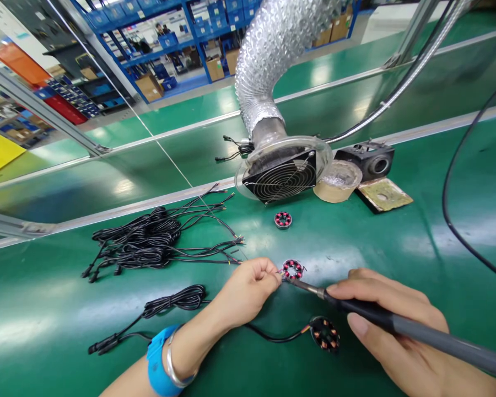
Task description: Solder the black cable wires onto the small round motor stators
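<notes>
My right hand (397, 325) is wrapped around a soldering iron (367, 311) with a dark handle. Its metal tip touches or nearly touches the left lower edge of a small ring-shaped motor stator (292, 269) with red windings. At that same edge, my left hand (250, 289) is closed in a pinch on thin wires, mostly hidden by the fingers. Below lies another stator (324, 334) with copper windings, joined to a black cable that passes under my left wrist. A third stator (283, 220), also red-wound, rests farther back on the bench.
A pile of coiled black cables (149, 240) lies at left, with another coiled cable (176, 300) nearer. A fume extractor fan (281, 179) on a silver duct (260, 71) hangs behind. A tape roll (338, 184), sponge (384, 194) and soldering stand (366, 160) sit at the back right.
</notes>
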A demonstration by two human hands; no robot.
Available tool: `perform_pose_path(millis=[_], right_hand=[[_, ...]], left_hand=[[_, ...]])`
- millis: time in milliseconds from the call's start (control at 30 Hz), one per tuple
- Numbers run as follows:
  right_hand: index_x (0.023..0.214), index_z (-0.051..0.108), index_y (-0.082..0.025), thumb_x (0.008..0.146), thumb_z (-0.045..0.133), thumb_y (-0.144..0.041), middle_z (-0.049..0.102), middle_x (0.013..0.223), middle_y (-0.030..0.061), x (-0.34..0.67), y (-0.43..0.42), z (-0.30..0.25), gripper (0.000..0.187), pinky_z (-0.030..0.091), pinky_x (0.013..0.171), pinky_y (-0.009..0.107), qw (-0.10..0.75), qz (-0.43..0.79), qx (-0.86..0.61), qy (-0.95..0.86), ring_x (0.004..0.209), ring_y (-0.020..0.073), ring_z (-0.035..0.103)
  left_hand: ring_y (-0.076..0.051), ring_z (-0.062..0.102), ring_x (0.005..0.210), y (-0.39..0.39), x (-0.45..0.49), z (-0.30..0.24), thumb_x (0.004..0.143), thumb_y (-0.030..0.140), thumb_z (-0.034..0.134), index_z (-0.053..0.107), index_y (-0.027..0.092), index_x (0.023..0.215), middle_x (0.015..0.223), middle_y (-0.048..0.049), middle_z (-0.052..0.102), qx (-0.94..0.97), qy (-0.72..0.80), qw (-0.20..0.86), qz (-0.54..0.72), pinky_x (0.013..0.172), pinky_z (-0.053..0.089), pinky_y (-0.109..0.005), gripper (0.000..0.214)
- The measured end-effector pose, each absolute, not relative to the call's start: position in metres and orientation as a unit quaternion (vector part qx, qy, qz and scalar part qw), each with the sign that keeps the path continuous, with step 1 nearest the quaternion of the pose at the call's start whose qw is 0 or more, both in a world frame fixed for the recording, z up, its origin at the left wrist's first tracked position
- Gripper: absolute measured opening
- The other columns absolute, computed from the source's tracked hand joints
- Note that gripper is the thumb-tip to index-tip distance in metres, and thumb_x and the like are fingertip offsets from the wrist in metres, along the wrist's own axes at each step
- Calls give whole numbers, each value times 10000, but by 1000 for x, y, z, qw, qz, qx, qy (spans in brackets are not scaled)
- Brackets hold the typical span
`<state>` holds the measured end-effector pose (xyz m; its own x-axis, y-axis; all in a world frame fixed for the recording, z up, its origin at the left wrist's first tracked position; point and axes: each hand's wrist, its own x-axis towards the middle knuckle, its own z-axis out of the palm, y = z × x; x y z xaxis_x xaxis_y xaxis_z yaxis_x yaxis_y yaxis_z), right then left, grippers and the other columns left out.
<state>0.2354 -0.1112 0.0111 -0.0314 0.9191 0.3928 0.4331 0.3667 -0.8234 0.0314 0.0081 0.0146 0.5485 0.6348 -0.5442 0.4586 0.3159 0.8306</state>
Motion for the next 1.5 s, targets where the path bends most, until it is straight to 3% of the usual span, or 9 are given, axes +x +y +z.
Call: perform_pose_path(millis=[467,833,967,1067,1167,1267,1367,1500], right_hand=[[1120,614,-238,854,524,-100,662,836,56,239,-113,15,313,511,523,334,490,237,-512,-664,664,202,630],[1097,671,-253,873,571,-156,647,841,52,265,-100,17,264,424,536,347,559,118,-535,-622,647,214,580],[1121,693,-267,906,607,-168,679,976,86,299,-69,14,252,485,724,381,582,-31,-576,-573,821,250,634],[1125,696,-233,910,636,-173,696,1078,112,321,-48,-1,232,499,844,346,510,-80,-641,-567,998,272,654],[1160,678,-209,910,649,-175,723,965,103,321,-48,-15,253,527,656,267,482,-67,-669,-562,799,214,705],[1188,638,-221,949,581,-155,680,718,17,297,-63,-19,254,498,489,234,518,-34,-616,-593,482,129,610],[1066,645,-243,923,587,-128,683,742,-10,263,-70,-11,192,527,555,254,496,27,-518,-696,541,135,626],[1053,583,-198,878,558,-102,619,748,16,228,-54,3,201,466,563,307,389,110,-431,-807,614,174,559]], left_hand=[[-75,228,495,8,30,14,794,404,542,474,182,713,551,84,337,588,462,661,62,469,161,-228,245],[-83,243,517,9,27,9,776,416,576,482,179,710,568,76,355,596,457,657,67,491,179,-233,263],[-88,235,516,8,28,9,787,407,559,472,185,704,558,80,342,604,456,651,65,491,178,-238,253],[-88,235,517,8,28,9,781,394,562,476,184,702,559,80,345,602,457,651,69,493,181,-239,240],[-87,235,509,8,28,9,777,374,558,476,186,699,554,81,350,595,464,653,66,486,179,-241,219],[-89,243,502,7,28,8,779,352,546,479,187,694,538,81,354,594,468,651,67,483,181,-244,198],[-90,267,504,7,27,7,769,321,534,499,180,699,534,75,385,594,462,653,83,491,197,-245,161],[-89,270,497,7,27,5,764,324,532,494,181,696,515,78,386,587,448,667,102,491,200,-239,163]])
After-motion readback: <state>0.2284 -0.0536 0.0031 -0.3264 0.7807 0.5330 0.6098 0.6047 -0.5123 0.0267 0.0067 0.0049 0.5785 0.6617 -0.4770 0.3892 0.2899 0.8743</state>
